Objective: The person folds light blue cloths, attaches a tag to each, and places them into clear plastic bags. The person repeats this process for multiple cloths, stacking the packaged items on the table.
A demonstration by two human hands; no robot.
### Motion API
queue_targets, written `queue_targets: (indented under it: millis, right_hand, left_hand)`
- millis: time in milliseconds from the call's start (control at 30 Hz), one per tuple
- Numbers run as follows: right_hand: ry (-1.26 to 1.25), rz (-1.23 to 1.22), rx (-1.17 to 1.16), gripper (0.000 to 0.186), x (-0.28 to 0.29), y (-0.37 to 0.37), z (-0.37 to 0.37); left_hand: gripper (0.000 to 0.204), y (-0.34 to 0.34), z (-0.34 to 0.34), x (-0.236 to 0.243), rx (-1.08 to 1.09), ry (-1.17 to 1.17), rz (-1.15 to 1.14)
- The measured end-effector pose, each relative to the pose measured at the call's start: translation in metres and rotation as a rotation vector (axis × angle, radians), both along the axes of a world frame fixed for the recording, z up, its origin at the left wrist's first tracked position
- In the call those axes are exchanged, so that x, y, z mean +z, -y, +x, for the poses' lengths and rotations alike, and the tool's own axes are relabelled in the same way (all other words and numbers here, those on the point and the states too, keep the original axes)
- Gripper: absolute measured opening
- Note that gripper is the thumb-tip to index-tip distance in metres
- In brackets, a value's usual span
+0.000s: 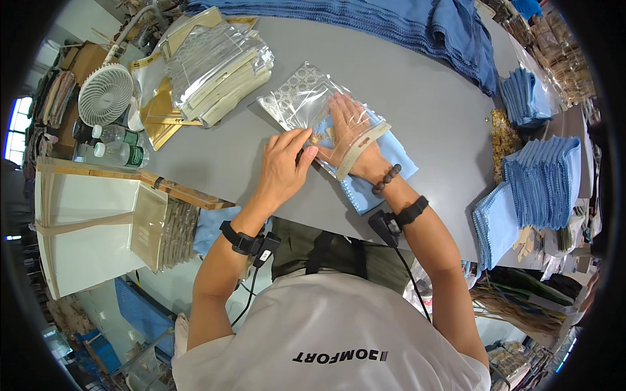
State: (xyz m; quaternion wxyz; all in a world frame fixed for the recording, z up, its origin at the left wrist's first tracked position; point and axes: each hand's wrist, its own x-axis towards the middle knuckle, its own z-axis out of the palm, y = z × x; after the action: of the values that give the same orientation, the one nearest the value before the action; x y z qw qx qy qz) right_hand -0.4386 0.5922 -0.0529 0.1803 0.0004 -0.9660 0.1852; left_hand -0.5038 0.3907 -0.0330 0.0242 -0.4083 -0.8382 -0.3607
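Note:
A clear plastic bag (295,101) with a patterned panel and a pale handle strip lies at mid-table, over a folded light-blue cloth (398,163) with a scalloped edge. Through the plastic, a small gold-beige piece (316,139) shows on blue fabric. My right hand (349,130) reaches inside the bag, fingers stretched out and lying over the blue fabric. At the bag's left edge, my left hand (285,163) has its fingers closed on the plastic.
Bag stacks (218,75), a white fan (104,94) and water bottles (130,155) sit left. Dark-blue cloths (437,29) lie along the back. Light-blue folded stacks (541,182) stand right. A white open box (88,251) is at lower left, beside the table.

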Motion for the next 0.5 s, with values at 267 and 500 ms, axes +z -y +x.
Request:
queue_targets:
  millis: [267,500]
  right_hand:
    - [0.019,-0.063,0.208,0.055,0.05,0.003,0.139]
    - [-0.039,-0.074,0.204,0.04,0.027,-0.003,0.156]
  left_hand:
    - [0.041,0.01,0.012,-0.016,0.006,-0.051,0.056]
    - [0.03,0.018,0.028,-0.014,-0.111,-0.074,0.287]
